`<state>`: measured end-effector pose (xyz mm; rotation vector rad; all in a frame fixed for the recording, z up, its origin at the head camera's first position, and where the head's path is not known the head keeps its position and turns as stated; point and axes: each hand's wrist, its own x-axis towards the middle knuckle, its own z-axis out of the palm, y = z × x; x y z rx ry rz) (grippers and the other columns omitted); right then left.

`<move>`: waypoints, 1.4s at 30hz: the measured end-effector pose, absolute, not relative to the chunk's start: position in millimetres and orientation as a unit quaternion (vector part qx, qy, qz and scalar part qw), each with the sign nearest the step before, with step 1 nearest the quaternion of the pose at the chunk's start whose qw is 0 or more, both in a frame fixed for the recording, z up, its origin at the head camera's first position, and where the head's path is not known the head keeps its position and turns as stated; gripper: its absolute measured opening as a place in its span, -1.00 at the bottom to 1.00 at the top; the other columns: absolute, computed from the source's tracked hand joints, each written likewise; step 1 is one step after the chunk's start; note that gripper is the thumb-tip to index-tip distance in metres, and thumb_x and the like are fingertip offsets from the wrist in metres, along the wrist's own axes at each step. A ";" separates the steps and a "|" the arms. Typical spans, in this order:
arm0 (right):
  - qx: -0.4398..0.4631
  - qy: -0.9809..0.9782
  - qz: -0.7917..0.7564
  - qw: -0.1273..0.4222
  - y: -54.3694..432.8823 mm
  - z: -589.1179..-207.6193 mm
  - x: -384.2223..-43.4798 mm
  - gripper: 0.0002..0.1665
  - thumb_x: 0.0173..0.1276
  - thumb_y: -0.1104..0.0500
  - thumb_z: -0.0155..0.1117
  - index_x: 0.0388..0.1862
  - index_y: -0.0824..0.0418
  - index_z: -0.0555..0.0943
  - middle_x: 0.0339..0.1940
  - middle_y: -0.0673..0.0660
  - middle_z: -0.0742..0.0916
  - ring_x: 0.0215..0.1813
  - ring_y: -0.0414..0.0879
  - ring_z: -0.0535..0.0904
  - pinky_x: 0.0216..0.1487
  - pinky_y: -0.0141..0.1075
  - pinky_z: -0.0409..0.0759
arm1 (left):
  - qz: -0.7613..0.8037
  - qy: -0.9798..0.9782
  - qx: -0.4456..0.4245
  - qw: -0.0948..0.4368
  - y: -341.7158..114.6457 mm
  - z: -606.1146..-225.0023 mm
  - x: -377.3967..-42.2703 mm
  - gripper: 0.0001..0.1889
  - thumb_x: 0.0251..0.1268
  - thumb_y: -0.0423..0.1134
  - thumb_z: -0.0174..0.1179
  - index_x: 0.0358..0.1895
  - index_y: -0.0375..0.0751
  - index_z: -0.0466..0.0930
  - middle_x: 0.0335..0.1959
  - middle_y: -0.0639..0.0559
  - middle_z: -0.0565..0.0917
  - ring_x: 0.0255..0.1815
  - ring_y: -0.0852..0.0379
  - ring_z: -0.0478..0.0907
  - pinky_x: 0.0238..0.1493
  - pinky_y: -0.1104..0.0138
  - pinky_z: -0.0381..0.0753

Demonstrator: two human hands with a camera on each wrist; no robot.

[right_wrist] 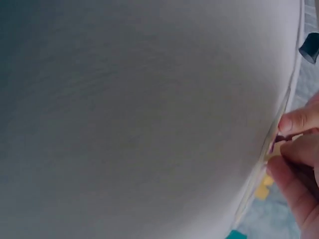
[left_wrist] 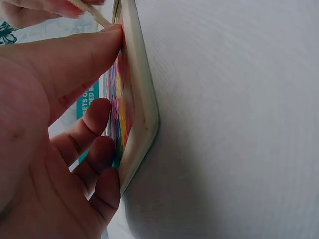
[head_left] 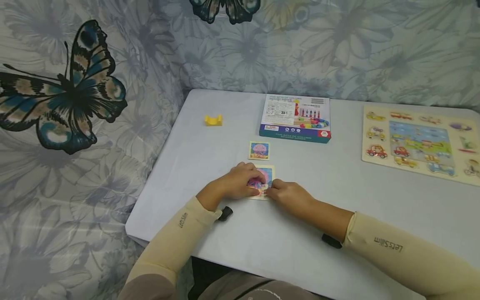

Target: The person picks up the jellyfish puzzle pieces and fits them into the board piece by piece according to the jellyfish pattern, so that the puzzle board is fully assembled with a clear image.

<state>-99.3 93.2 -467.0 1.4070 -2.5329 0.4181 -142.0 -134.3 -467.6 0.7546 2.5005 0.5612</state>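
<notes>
A small jigsaw board (head_left: 268, 171) with a pink and blue picture lies on the table under both hands. My left hand (head_left: 238, 181) rests on its left part, covering some of the picture. In the left wrist view its thumb (left_wrist: 94, 47) presses the board's face, while the other fingers, slightly bent, touch the picture. At the right side, my right hand (head_left: 294, 198) pinches a thin wooden puzzle piece (left_wrist: 92, 11) between thumb and fingers, tilted above the board. What is printed on that piece cannot be seen. Just beyond the board lies a small picture card (head_left: 259, 151) with a pink sea creature.
A flat toy box (head_left: 295, 118) stands farther back. To its left sits a yellow plastic holder (head_left: 213, 121). At the right lies a large wooden vehicle puzzle (head_left: 420, 143). The white table (head_left: 180, 158) meets a patterned cloth wall behind.
</notes>
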 end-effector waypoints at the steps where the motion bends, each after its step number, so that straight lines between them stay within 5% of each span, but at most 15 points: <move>1: 0.478 -0.862 0.132 0.106 91.5 -467.6 -99.6 -0.72 0.11 0.38 0.59 -0.16 0.29 0.79 -0.32 0.17 0.73 -0.27 -0.04 0.77 -0.21 -0.29 0.74 | 0.204 0.910 0.275 0.233 -133.7 -467.4 -142.0 -0.66 0.36 -0.05 0.36 0.17 0.21 0.63 0.10 0.17 0.53 0.19 0.11 0.35 0.30 0.15 0.36; 8: 0.467 -0.868 0.122 0.113 86.5 -468.1 -100.2 -0.80 0.12 0.42 0.56 -0.26 0.28 0.77 -0.38 0.15 0.70 -0.32 -0.07 0.75 -0.25 -0.31 0.74 | 0.195 0.912 0.278 0.229 -131.9 -467.1 -141.8 -0.66 0.35 -0.05 0.36 0.16 0.22 0.63 0.08 0.18 0.54 0.17 0.12 0.35 0.28 0.18 0.36; 16: 0.456 -0.882 0.110 0.044 84.1 -467.0 -101.5 -0.88 0.23 0.32 0.52 -0.24 0.26 0.82 -0.33 0.16 0.71 -0.28 -0.04 0.72 -0.17 -0.27 0.74 | 0.200 0.910 0.279 0.231 -131.1 -466.8 -142.1 -0.66 0.34 -0.07 0.37 0.16 0.18 0.64 0.12 0.15 0.54 0.20 0.10 0.36 0.30 0.17 0.37; 24: 0.435 -0.896 0.089 -0.016 89.9 -459.9 -94.9 -0.69 0.34 0.18 0.46 0.05 0.18 0.79 -0.03 0.18 0.69 0.00 0.08 0.58 -0.03 -0.11 0.66 | 0.198 0.909 0.283 0.236 -131.2 -466.6 -143.6 -0.66 0.34 -0.07 0.37 0.15 0.17 0.64 0.11 0.14 0.54 0.18 0.09 0.37 0.28 0.16 0.38; 31: 0.377 -0.915 0.082 -0.115 85.0 -451.0 -86.4 -0.36 0.40 0.02 0.37 0.42 0.17 0.55 0.17 0.14 0.62 0.15 0.11 0.47 0.11 0.05 0.47 | 0.197 0.911 0.272 0.239 -132.1 -464.6 -145.3 -0.66 0.30 -0.06 0.38 0.13 0.19 0.64 0.10 0.16 0.54 0.18 0.09 0.36 0.27 0.16 0.39; 42: 0.392 -0.907 0.069 -0.137 94.1 -448.4 -87.2 -0.28 0.30 -0.08 0.45 0.39 0.14 0.58 0.31 0.10 0.62 0.34 0.13 0.43 0.25 0.13 0.43 | 0.192 0.923 0.254 0.216 -122.9 -468.6 -142.6 -0.68 0.19 0.11 0.46 -0.03 0.26 0.64 -0.04 0.20 0.52 0.10 0.11 0.37 0.14 0.16 0.38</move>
